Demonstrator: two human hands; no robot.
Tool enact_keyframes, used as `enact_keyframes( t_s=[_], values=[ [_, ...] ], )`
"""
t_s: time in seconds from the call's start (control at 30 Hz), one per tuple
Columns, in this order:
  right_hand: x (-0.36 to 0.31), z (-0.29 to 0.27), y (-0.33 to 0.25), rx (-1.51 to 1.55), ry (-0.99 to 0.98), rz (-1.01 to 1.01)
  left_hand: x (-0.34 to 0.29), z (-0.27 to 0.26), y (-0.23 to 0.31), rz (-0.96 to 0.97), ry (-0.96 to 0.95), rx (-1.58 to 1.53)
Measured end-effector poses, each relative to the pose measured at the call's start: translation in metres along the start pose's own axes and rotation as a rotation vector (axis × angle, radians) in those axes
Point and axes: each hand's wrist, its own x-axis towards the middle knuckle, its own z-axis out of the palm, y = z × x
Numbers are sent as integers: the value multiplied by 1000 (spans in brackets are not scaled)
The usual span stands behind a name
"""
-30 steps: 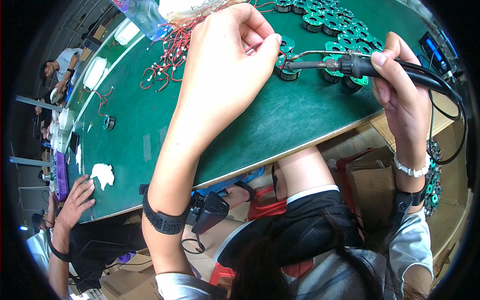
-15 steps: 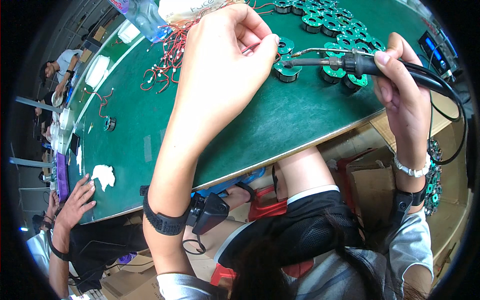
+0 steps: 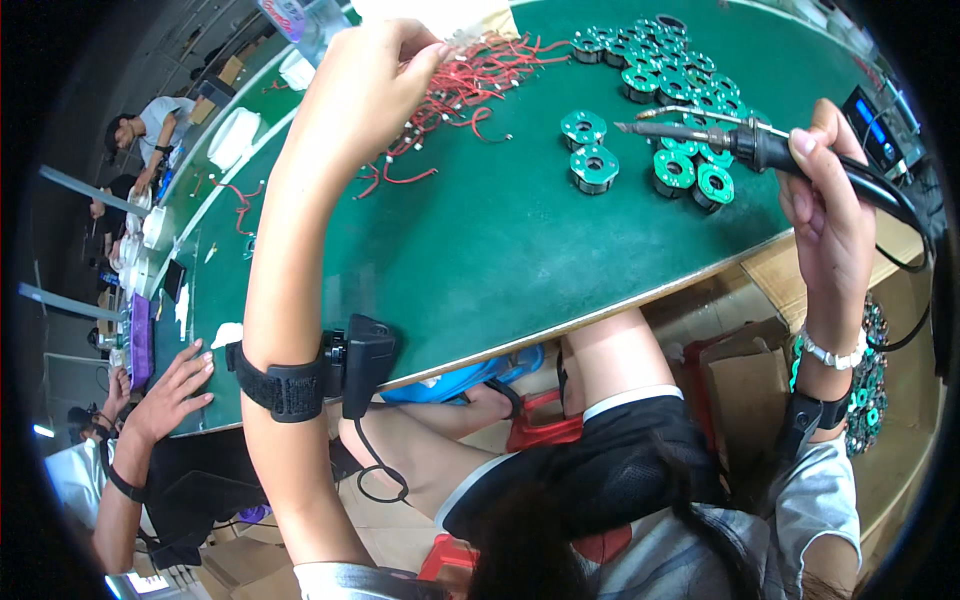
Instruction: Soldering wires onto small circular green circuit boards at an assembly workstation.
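My right hand (image 3: pixel 825 185) is closed round the black handle of a soldering iron (image 3: pixel 765 148). A thin metal tube is fixed along the iron, whose tip points left, close to two round green circuit boards on black ring bases: a rear board (image 3: pixel 583 128) and a front board (image 3: pixel 595 168). At the upper left, my left hand (image 3: pixel 375 85) hangs beside a pile of red wires (image 3: pixel 470 88) with small white connectors. Its fingers are curled toward the thumb and partly hidden, so anything in them cannot be made out.
Several more round boards (image 3: pixel 672 90) stand grouped at the back right of the green table (image 3: pixel 480 270). A soldering station (image 3: pixel 872 125) with a lit display sits at far right. A plastic bottle (image 3: pixel 310 25) is behind my left hand. A co-worker's hand (image 3: pixel 170 395) rests at the left edge.
My left hand has moved left, away from the boards and the iron tip, to the wire pile. The wire seen in its fingers no longer shows. The iron has shifted slightly right, off the front board.
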Motion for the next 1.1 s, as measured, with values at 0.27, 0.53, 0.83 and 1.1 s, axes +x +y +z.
enact_keyframes(
  t_s=[0.27, 0.53, 0.83, 1.1],
  values=[
    [2, -9, -16, 132, -37, -54, -84, -28, -7, 0, 210, 37],
    [-2, -7, -27, 151, -35, -72, -208, 2, 9, -267, 395, -53],
    [-5, -59, -71, -147, 92, -52, -212, 10, 15, -300, 493, 19],
    [-27, -151, -79, -842, 219, 53, -209, 10, 22, -263, 415, 54]
  ],
)
